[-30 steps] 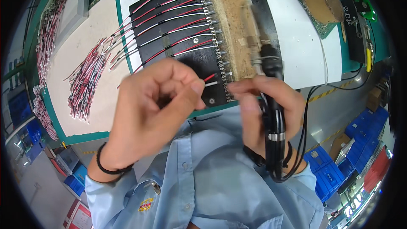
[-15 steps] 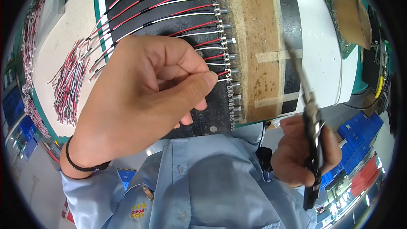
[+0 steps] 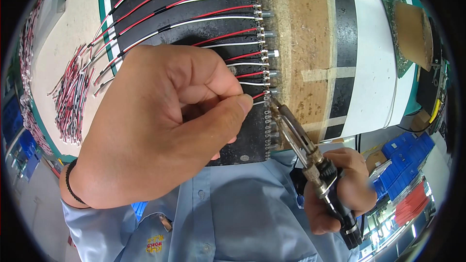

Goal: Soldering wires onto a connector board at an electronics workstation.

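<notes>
Left hand: the left hand (image 3: pixel 160 126) is curled over the black jig board (image 3: pixel 204 29), thumb and forefinger pinched together on the end of a red-and-white wire pair (image 3: pixel 259 98) just short of its metal terminal.
Right hand: the right hand (image 3: pixel 335 189) has its fingers wrapped in a closed grip round the handle of a soldering iron (image 3: pixel 310 157), held slanting up and to the left.
Iron tip: it meets the lowest filled terminal in the terminal row (image 3: pixel 264 43), touching or just beside the pinched wire end; the exact contact is too small to tell.
Wire position: the wire lies right at the left fingertips, between them and the iron tip, at the edge of the cork-coloured strip (image 3: pixel 303 43).
Risk, burn: the fingertips sit very near the hot tip; a slip of either hand could bring them together.
Risk, joint: if the pinch loosens, the wire could shift off its terminal and leave a poor joint.
Risk, neighbours: a wandering tip could bridge to the terminal above.
Around: loose red-and-white wires (image 3: pixel 73 92) lie on the worktop (image 3: pixel 53 39) to the left.
</notes>
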Motion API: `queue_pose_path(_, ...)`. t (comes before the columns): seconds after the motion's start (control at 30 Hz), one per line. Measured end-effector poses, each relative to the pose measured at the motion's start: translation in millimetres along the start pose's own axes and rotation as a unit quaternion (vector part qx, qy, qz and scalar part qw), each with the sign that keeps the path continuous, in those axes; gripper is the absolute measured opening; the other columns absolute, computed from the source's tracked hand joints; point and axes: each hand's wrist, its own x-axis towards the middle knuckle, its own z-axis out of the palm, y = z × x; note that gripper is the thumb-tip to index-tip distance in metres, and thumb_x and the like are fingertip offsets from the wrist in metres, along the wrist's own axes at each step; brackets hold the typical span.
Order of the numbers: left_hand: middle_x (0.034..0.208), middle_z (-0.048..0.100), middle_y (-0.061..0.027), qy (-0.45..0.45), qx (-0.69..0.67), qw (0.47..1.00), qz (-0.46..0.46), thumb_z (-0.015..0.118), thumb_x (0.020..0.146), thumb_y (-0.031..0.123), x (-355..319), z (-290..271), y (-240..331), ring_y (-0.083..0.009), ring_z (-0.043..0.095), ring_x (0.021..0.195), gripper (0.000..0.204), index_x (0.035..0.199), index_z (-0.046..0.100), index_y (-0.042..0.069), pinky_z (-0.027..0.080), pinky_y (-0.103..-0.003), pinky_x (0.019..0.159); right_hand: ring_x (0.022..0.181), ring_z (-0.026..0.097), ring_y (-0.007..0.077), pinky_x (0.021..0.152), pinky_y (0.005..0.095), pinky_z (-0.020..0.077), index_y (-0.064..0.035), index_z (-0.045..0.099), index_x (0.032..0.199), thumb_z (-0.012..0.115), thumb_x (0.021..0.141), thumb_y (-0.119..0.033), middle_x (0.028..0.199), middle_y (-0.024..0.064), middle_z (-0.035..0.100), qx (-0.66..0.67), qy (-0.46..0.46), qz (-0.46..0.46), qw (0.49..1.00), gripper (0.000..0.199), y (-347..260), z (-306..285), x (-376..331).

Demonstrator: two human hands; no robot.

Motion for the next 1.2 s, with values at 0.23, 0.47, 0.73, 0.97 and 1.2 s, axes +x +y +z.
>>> queue_pose_path(0.23,0.066,0.066,-0.0081,-0.012,-0.011,1.000,0.010,0.066,0.090,0.003,1,-1,-1,-0.0057,0.058,0.049,0.010,0.082,0.063,-0.003,0.043,-0.017,0.043,0.049,0.055,0.0236,0.045,0.0338,0.0398,0.0004,0.053,0.108,0.063,0.089,-0.048,0.058,0.0084,0.052,0.012,-0.021,0.009,1.000,0.053,1,0,2)
queue_pose_path(0.47,0.066,0.066,-0.0080,-0.016,-0.009,1.000,0.001,0.065,0.090,0.003,0,-2,-2,-0.0056,0.058,0.050,0.010,0.082,0.063,-0.003,0.044,-0.017,0.043,0.048,0.053,0.0230,0.045,0.0333,0.0392,-0.0004,0.053,0.108,0.063,0.089,-0.049,0.059,0.0091,0.052,-0.002,-0.008,0.023,1.000,0.053,0,1,1)
queue_pose_path(0.73,0.065,0.065,-0.0077,-0.017,0.000,0.999,0.032,0.066,0.090,0.003,0,-2,-6,-0.0053,0.058,0.050,0.011,0.081,0.063,-0.003,0.044,-0.018,0.044,0.050,0.052,0.0231,0.046,0.0342,0.0381,-0.0013,0.054,0.108,0.062,0.089,-0.052,0.061,0.0082,0.050,0.003,0.010,0.028,1.000,0.055,-1,2,0)
queue_pose_path(0.97,0.065,0.065,-0.0073,-0.006,0.017,0.999,0.037,0.067,0.089,0.004,1,0,-5,-0.0052,0.057,0.050,0.012,0.081,0.062,-0.003,0.044,-0.018,0.044,0.050,0.054,0.0241,0.047,0.0342,0.0398,-0.0020,0.054,0.110,0.062,0.089,-0.053,0.064,0.0102,0.053,0.008,-0.002,0.038,0.999,0.055,-2,0,0)
queue_pose_path(1.2,0.065,0.065,-0.0077,0.075,0.022,0.995,-0.057,0.066,0.090,0.004,-9,13,8,-0.0050,0.058,0.051,0.011,0.081,0.062,-0.003,0.045,-0.017,0.045,0.052,0.057,0.0266,0.047,0.0325,0.0436,-0.0033,0.055,0.113,0.063,0.088,-0.052,0.066,0.0168,0.058,-0.006,0.034,0.068,0.997,0.056,-8,3,-4)
